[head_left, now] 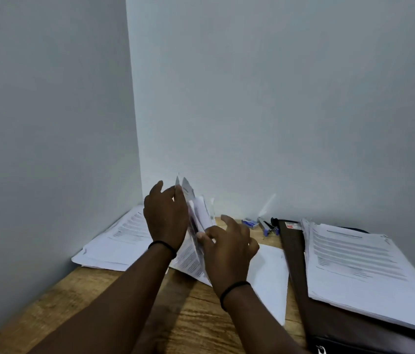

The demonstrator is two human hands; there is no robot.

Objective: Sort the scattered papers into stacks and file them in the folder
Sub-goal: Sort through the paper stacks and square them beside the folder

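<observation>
My left hand (pixel 165 215) grips the top edge of a sheaf of printed papers (pixel 191 249), held upright on edge at the desk's middle. My right hand (pixel 229 247) pinches the same sheaf lower down, thumb on the near sheets, fingers spread behind. One stack of papers (pixel 117 241) lies flat in the left corner by the wall. A thick stack (pixel 359 267) rests on the dark brown folder (pixel 301 282) at the right. A blank white sheet (pixel 270 274) lies flat under my right wrist.
The wooden desk (pixel 79 302) sits in a corner between two grey walls. A blue staple box (pixel 249 222) and a stapler (pixel 267 227) lie against the back wall. Bare wood shows at the front left.
</observation>
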